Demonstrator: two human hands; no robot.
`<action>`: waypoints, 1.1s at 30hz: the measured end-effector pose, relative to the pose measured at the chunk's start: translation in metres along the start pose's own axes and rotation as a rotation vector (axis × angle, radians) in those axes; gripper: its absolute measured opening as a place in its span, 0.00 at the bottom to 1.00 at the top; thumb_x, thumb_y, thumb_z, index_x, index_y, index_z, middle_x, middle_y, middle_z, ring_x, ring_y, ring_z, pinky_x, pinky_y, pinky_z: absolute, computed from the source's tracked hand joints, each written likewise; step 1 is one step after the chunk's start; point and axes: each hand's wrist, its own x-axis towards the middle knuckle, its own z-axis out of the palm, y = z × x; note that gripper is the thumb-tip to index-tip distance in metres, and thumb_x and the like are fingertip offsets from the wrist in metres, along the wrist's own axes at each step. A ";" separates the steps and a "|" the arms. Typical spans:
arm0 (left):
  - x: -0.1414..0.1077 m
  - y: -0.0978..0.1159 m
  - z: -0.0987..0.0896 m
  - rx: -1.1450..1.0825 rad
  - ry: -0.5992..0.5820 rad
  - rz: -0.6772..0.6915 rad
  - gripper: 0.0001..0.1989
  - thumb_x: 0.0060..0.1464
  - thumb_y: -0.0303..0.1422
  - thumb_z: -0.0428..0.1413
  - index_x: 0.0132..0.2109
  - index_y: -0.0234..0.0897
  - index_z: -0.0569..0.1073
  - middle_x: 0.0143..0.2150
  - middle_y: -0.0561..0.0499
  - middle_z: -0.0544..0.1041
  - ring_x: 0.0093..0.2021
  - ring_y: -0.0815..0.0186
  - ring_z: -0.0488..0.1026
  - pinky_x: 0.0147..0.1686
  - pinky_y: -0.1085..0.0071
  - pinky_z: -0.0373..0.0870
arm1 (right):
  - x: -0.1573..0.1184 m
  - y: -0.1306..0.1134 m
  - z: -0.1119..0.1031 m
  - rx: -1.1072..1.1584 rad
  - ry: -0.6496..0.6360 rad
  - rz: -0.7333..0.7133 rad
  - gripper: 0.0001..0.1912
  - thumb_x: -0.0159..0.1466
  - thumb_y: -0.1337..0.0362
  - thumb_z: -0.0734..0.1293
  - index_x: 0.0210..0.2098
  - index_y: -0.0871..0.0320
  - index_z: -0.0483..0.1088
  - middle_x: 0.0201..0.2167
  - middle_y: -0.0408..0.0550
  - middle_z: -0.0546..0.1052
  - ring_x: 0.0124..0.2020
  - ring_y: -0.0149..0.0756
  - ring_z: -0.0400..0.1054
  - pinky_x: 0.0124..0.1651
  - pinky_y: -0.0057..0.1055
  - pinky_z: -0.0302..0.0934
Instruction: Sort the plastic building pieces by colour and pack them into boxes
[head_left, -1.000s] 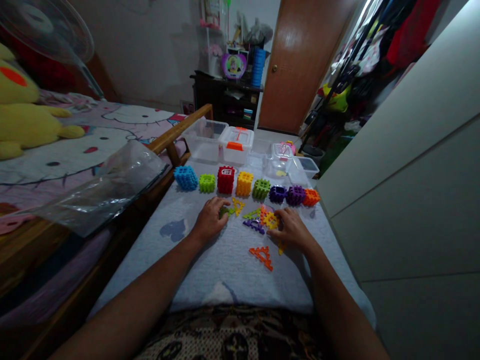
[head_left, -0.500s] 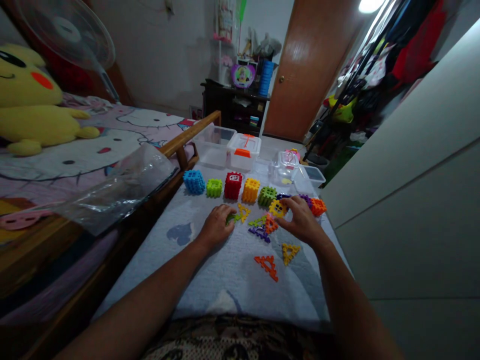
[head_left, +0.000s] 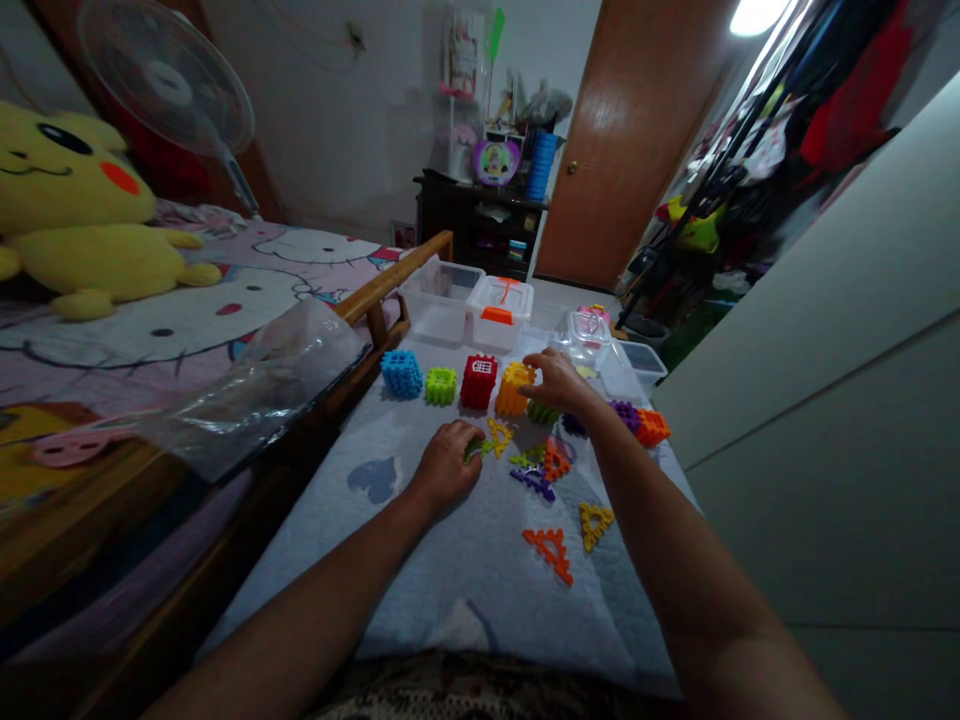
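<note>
Yellow stack (head_left: 512, 392) stands upright, just left of your right hand (head_left: 559, 382).
Its hold, can't tell; your left hand (head_left: 448, 465) grips a green piece (head_left: 486, 447).

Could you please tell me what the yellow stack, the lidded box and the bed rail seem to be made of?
Yellow stack: likely moulded plastic, softly glossy; even colour, regular notches.
Lidded box: probably rigid clear plastic, smooth; see-through walls.
Bed rail: apparently varnished wood; brown, with a slight sheen.
</note>
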 end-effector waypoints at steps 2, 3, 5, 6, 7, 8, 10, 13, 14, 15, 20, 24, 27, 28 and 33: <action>0.000 0.000 0.000 -0.008 -0.002 0.000 0.12 0.49 0.25 0.54 0.42 0.36 0.73 0.44 0.44 0.75 0.47 0.56 0.70 0.52 0.58 0.67 | 0.003 -0.001 0.003 -0.006 -0.014 0.012 0.26 0.59 0.55 0.71 0.54 0.59 0.71 0.48 0.56 0.70 0.49 0.46 0.65 0.53 0.39 0.58; 0.000 0.000 0.000 -0.010 -0.003 -0.001 0.12 0.49 0.25 0.54 0.42 0.36 0.73 0.44 0.44 0.75 0.47 0.56 0.70 0.52 0.58 0.67 | 0.004 -0.001 0.004 -0.007 -0.022 0.018 0.26 0.59 0.56 0.71 0.55 0.59 0.71 0.48 0.56 0.70 0.49 0.47 0.65 0.54 0.39 0.58; 0.000 0.000 0.000 -0.011 -0.005 -0.003 0.12 0.49 0.25 0.54 0.43 0.36 0.73 0.44 0.44 0.75 0.48 0.56 0.70 0.52 0.59 0.67 | 0.004 -0.001 0.005 -0.008 -0.028 0.032 0.27 0.58 0.57 0.71 0.55 0.60 0.70 0.49 0.58 0.70 0.50 0.48 0.65 0.54 0.41 0.58; 0.000 0.000 0.000 -0.010 -0.009 -0.004 0.12 0.49 0.24 0.54 0.43 0.36 0.73 0.44 0.44 0.75 0.48 0.56 0.69 0.52 0.59 0.67 | 0.003 -0.001 0.005 -0.004 -0.020 0.038 0.28 0.58 0.58 0.71 0.56 0.61 0.69 0.50 0.58 0.70 0.51 0.49 0.64 0.55 0.42 0.58; 0.000 0.001 0.000 -0.009 -0.012 -0.007 0.12 0.49 0.24 0.54 0.43 0.36 0.74 0.44 0.44 0.75 0.48 0.56 0.69 0.53 0.59 0.67 | 0.001 0.000 0.004 0.004 0.000 0.035 0.29 0.57 0.59 0.71 0.57 0.62 0.69 0.51 0.59 0.70 0.52 0.50 0.64 0.55 0.43 0.58; 0.000 0.001 -0.001 -0.007 -0.014 -0.011 0.13 0.49 0.24 0.54 0.43 0.36 0.74 0.44 0.44 0.75 0.48 0.56 0.69 0.53 0.59 0.67 | -0.003 0.000 0.002 0.019 0.034 0.020 0.30 0.57 0.59 0.71 0.57 0.62 0.68 0.52 0.60 0.70 0.53 0.51 0.63 0.55 0.45 0.58; 0.000 0.002 -0.003 0.002 -0.011 -0.022 0.13 0.49 0.26 0.56 0.44 0.36 0.74 0.45 0.44 0.75 0.49 0.56 0.69 0.53 0.59 0.67 | -0.015 0.000 -0.005 0.079 0.130 -0.035 0.29 0.57 0.60 0.71 0.57 0.61 0.67 0.52 0.60 0.69 0.54 0.51 0.63 0.56 0.46 0.59; -0.001 0.001 -0.006 0.056 -0.015 -0.038 0.15 0.49 0.32 0.60 0.46 0.36 0.74 0.46 0.44 0.76 0.48 0.54 0.69 0.53 0.58 0.66 | -0.047 0.000 -0.018 0.231 0.241 -0.114 0.24 0.59 0.61 0.68 0.54 0.59 0.68 0.49 0.56 0.71 0.48 0.44 0.68 0.50 0.41 0.63; -0.002 0.000 -0.007 0.084 -0.028 -0.043 0.17 0.48 0.33 0.61 0.47 0.36 0.74 0.47 0.44 0.76 0.48 0.53 0.69 0.52 0.57 0.66 | -0.060 0.000 -0.021 0.276 0.243 -0.118 0.21 0.61 0.61 0.67 0.53 0.58 0.69 0.47 0.54 0.72 0.44 0.41 0.69 0.47 0.39 0.64; -0.002 0.000 -0.007 0.113 -0.043 -0.050 0.19 0.47 0.34 0.62 0.48 0.36 0.74 0.47 0.43 0.76 0.48 0.53 0.69 0.52 0.56 0.66 | -0.073 0.001 -0.023 0.304 0.235 -0.111 0.18 0.62 0.61 0.66 0.51 0.58 0.70 0.44 0.53 0.74 0.41 0.39 0.70 0.44 0.37 0.65; -0.004 -0.003 -0.008 0.126 -0.103 -0.074 0.24 0.47 0.33 0.62 0.53 0.35 0.72 0.49 0.42 0.75 0.50 0.52 0.70 0.53 0.56 0.67 | -0.126 0.008 -0.007 0.389 0.147 0.023 0.15 0.62 0.61 0.65 0.47 0.58 0.72 0.30 0.45 0.76 0.29 0.33 0.69 0.33 0.30 0.62; -0.002 -0.002 -0.009 0.041 -0.107 -0.068 0.24 0.46 0.27 0.61 0.52 0.33 0.71 0.48 0.41 0.76 0.49 0.54 0.72 0.53 0.58 0.68 | -0.139 0.016 0.028 0.425 0.144 0.129 0.15 0.61 0.62 0.64 0.45 0.60 0.73 0.26 0.44 0.76 0.26 0.33 0.68 0.31 0.30 0.61; -0.001 -0.002 -0.009 -0.024 -0.100 -0.058 0.25 0.44 0.24 0.59 0.53 0.33 0.71 0.49 0.42 0.75 0.48 0.56 0.72 0.53 0.60 0.69 | -0.139 0.018 0.052 0.423 0.205 0.163 0.15 0.60 0.64 0.61 0.43 0.60 0.75 0.28 0.46 0.77 0.28 0.35 0.70 0.34 0.32 0.62; -0.001 -0.002 -0.009 -0.040 -0.094 -0.050 0.25 0.44 0.23 0.58 0.53 0.33 0.70 0.49 0.43 0.75 0.49 0.57 0.72 0.53 0.60 0.69 | -0.138 0.018 0.058 0.425 0.223 0.165 0.15 0.61 0.64 0.61 0.43 0.60 0.75 0.29 0.47 0.78 0.29 0.35 0.70 0.35 0.32 0.62; -0.002 0.001 -0.010 -0.108 -0.067 0.014 0.23 0.45 0.24 0.57 0.51 0.36 0.71 0.49 0.45 0.74 0.49 0.59 0.72 0.50 0.63 0.71 | -0.138 0.025 0.067 0.460 0.270 0.196 0.15 0.62 0.64 0.61 0.43 0.59 0.76 0.33 0.49 0.79 0.32 0.36 0.71 0.38 0.33 0.64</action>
